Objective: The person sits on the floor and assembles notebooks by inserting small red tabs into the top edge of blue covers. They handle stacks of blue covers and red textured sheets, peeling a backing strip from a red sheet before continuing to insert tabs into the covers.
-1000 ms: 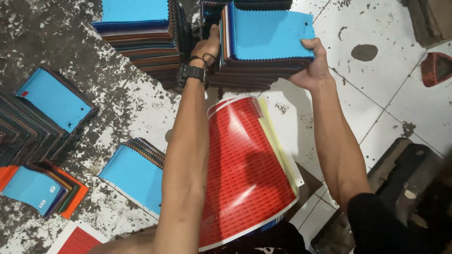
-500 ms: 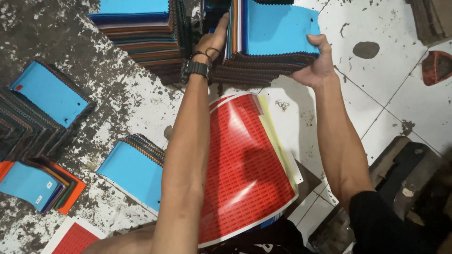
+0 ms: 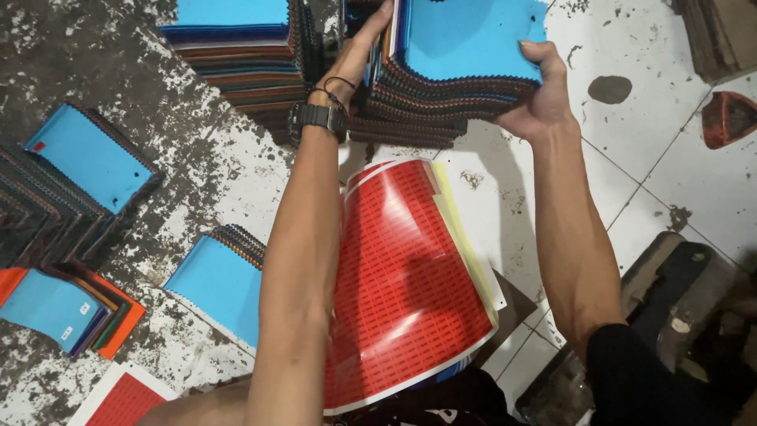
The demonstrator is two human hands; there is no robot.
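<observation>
Fingers (image 3: 535, 49) of the right hand (image 3: 536, 99) and left hand (image 3: 359, 47) curl shut, clamping a blue-topped swatch stack (image 3: 465, 55). Stack now lifted farther up the floor (image 3: 670, 166) than a second ago, above the red sheet (image 3: 410, 284).

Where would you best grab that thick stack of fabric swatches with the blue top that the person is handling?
Probably by its two opposite short sides, as now: the left hand and right hand clamp the swatch stack from either side, fingers over the blue top. The loose zigzag-edged layers would likely fan apart if gripped from one side only.
</observation>
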